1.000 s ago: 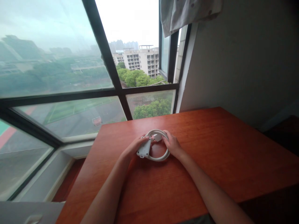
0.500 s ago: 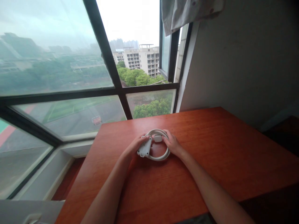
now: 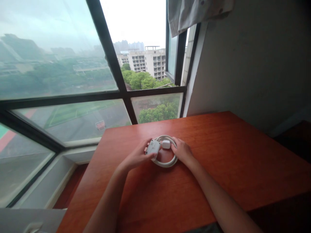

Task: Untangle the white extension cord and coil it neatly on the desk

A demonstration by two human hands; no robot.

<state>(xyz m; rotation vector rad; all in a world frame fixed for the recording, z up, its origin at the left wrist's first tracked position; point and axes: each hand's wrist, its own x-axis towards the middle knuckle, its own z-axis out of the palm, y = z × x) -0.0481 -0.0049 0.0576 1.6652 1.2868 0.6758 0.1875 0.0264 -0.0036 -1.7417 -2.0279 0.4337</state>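
A white extension cord lies coiled on the reddish-brown table, its cable [image 3: 167, 164] looped in several turns. At the coil's left side is its small box-like socket block [image 3: 153, 147]. My left hand [image 3: 139, 156] grips this block, thumb on the near edge and fingers at the far left edge. Inside the loop, near the right side, sits the white plug [image 3: 166, 144]. My right hand [image 3: 183, 151] is closed around the right side of the coiled cable, with fingertips close to the plug. The undersides of the block and coil are hidden.
The wooden table [image 3: 213, 155] reaches to a window with dark frames [image 3: 97, 96] at the back and left. One window panel [image 3: 173, 58] stands open, with cloth [image 3: 194, 14] hanging above it. A grey wall [image 3: 243, 64] rises on the right.
My left hand has shifted its grip, its thumb moving from the top of the socket block to the near edge. The block has turned and moved slightly right. My right hand stays on the coil.
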